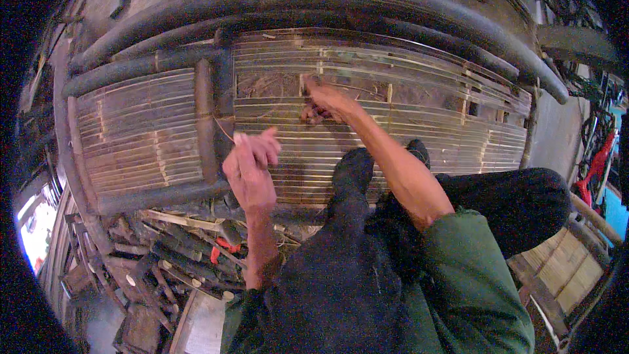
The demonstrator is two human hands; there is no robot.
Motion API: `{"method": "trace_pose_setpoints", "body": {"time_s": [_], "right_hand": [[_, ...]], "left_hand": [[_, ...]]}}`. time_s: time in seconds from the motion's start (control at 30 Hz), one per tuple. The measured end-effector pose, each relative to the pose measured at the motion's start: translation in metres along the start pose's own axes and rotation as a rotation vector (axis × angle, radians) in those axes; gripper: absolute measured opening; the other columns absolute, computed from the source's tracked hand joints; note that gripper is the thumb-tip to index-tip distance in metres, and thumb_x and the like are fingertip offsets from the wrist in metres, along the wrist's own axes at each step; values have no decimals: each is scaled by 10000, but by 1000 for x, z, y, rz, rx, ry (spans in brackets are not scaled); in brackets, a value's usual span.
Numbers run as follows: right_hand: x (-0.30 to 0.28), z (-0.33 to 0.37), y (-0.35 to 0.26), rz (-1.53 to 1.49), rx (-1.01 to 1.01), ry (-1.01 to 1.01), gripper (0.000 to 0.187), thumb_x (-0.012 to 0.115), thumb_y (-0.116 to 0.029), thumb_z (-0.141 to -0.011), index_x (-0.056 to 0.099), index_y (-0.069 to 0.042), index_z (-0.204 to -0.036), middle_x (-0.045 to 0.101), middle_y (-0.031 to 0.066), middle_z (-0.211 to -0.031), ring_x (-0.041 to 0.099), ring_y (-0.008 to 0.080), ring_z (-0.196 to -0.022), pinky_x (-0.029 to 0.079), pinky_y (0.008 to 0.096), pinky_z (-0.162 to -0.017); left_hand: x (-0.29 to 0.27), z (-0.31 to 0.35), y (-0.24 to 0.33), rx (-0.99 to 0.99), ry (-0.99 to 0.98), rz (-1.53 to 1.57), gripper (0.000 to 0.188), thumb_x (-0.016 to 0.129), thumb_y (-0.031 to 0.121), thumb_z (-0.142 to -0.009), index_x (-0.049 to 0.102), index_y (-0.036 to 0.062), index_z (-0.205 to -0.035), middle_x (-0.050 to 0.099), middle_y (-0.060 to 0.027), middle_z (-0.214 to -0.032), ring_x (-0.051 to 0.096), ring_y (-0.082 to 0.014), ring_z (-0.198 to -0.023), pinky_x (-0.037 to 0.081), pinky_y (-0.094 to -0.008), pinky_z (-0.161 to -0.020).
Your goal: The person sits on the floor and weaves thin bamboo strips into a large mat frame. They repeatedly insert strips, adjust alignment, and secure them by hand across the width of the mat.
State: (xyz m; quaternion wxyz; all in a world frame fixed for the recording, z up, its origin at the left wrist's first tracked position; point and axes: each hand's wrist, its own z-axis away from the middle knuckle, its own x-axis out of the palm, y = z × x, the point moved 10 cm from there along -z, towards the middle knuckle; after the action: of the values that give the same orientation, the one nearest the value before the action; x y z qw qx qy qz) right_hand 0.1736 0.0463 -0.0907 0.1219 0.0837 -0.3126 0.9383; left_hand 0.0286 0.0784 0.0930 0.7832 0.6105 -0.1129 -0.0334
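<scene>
your left hand [251, 174] is raised above the near left part of the slatted panel [298, 174], thumb and forefinger drawn together, the other fingers loosely curled and a little apart. the thin strip [225, 129] runs up and leftward from those pinched fingertips, its far end by the dark post [206, 101] that divides the panel from the smaller side panel [131, 137]; it appears held at its near end only. your right hand [327, 105] is farther forward, its fingers bent down at the slats beside the long opening [268, 85], where loose fibres show. those fingers are blurred, so you cannot tell how far open they are or whether they have hold of anything. the strip lies well to the left of them. your knee is bent at the right, and cut sticks [173, 269] lie below the panel's left end.
</scene>
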Motion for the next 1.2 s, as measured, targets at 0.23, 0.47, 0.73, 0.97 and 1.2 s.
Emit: {"method": "trace_pose_setpoints", "body": {"time_s": [0.23,0.47,0.73,0.97,1.2], "right_hand": [[43,12,34,-760,187,-125,521,398,-482,-937,514,23,-992,598,156,-783,601,232,-648,574,417,-627],[49,-25,62,-844,-104,-531,363,415,-342,-965,483,-57,-751,550,60,-687,533,204,-552,507,312,-530],[0,3,16,218,-218,-113,386,400,-352,-965,588,-36,-850,606,55,-749,565,136,-648,479,289,-592],[-87,91,-280,961,-1053,434,335,465,-342,-933,625,-48,-936,652,93,-786,637,206,-696,516,369,-650],[-241,134,-311,2005,-607,894,159,516,-208,-860,621,-97,-904,659,136,-930,650,325,-824,521,452,-653]], "left_hand": [[-9,62,-26,-178,86,-172,455,354,214,-984,404,53,-562,402,-4,-562,398,-126,-592,438,-370,-840],[-12,109,-54,-462,73,-411,386,395,180,-970,545,-27,-680,540,-41,-640,483,-140,-626,440,-302,-723],[-72,106,-133,-421,348,3,240,399,200,-979,544,17,-1035,550,-62,-876,539,-156,-803,485,-318,-793],[-60,136,-176,-696,-519,-492,275,488,217,-943,588,23,-1111,644,-109,-995,609,-181,-930,483,-321,-811],[150,-5,-41,63,-719,-819,181,545,194,-886,630,34,-889,639,-173,-859,614,-327,-794,474,-387,-705]]}}
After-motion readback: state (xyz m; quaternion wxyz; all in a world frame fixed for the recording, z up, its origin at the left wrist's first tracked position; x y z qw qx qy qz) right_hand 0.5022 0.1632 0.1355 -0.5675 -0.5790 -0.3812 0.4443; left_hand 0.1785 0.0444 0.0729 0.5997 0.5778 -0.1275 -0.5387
